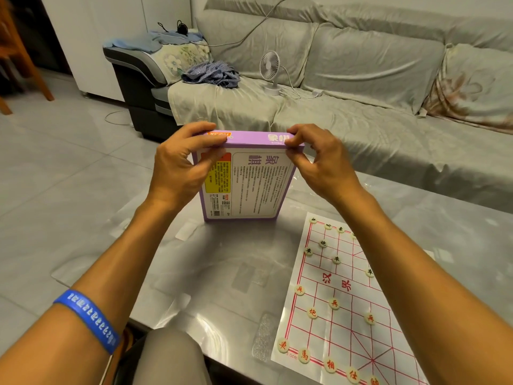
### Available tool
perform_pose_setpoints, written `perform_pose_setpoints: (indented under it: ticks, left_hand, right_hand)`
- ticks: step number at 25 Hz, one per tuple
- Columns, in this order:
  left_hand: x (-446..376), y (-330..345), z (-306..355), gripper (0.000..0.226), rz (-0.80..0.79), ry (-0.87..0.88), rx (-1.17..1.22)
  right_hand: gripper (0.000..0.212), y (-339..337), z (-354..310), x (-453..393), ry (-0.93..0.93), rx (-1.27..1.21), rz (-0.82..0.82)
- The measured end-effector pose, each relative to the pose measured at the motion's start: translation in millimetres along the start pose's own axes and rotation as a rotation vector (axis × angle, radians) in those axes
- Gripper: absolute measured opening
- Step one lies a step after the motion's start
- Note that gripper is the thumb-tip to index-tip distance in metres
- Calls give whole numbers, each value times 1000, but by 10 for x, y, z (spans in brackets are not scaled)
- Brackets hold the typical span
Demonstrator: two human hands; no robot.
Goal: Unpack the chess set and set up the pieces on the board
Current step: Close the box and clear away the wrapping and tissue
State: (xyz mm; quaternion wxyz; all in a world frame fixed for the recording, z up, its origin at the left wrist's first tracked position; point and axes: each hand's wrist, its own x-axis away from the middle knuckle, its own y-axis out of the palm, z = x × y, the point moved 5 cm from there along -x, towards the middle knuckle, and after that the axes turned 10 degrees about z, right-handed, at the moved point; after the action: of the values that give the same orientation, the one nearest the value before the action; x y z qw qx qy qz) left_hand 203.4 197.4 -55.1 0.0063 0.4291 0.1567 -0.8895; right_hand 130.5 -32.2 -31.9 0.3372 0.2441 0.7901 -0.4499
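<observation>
Hands: left hand [177,165] and right hand [319,162] each pinch a top corner of the xiangqi box [247,179].
Writing: "象棋" on the box.
Box: upright on the glass table [222,273], left of the paper board [347,301].

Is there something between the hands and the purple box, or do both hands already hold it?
Nothing visible stands between them. The left hand and right hand both pinch the top edge of the purple box.
</observation>
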Motion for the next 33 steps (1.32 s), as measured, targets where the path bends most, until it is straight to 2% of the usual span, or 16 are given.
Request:
perform_pose_setpoints:
  ticks: [4,7,10,11,12,13,15,17,20,22,23,25,27,29,33]
  left_hand:
    - [49,-45,18,20,27,24,29]
    - [50,-26,72,19,37,-59,93]
    - [134,-41,122,36,4,-100,94]
    - [177,-32,139,44,-17,-132,102]
    - [225,-21,163,48,-33,-138,94]
    - [273,-11,203,47,-37,-107,67]
    - [386,10,322,42,-43,20,4]
    - [538,77,465,42,-82,115,-24]
    - [766,229,622,43,-161,220,-80]
    - [954,333,656,47,-268,286,-109]
    - [1034,361,643,49,-324,265,-81]
    - [1112,343,532,47,-349,58,37]
    - [1116,274,362,37,-214,-132,71]
    - [1127,247,202,33,-143,-144,-65]
    - [1256,378,7,53,-382,-130,-246]
  right_hand:
    - [18,11,-55,64,-19,42,51]
    - [15,17,-33,103,93,-27,36]
    - [21,-6,-35,207,215,9,129]
    - [28,-48,-11,288,327,41,203]
    - [34,-90,20,388,514,10,263]
    - [39,-77,45,501,760,-148,271]
    - [45,53,-48,693,1168,-656,146]
    - [38,98,-179,826,1335,-927,59]
    - [28,181,-261,1011,1420,-976,28]
    - [26,260,-271,1149,1440,-956,3]
    - [22,278,-250,1204,1454,-953,24]
    - [15,324,-168,1294,1472,-960,85]
    - [14,393,-66,1337,1472,-937,84]
    - [18,539,31,1342,1482,-926,27]
    - [29,869,185,1298,1509,-936,-81]
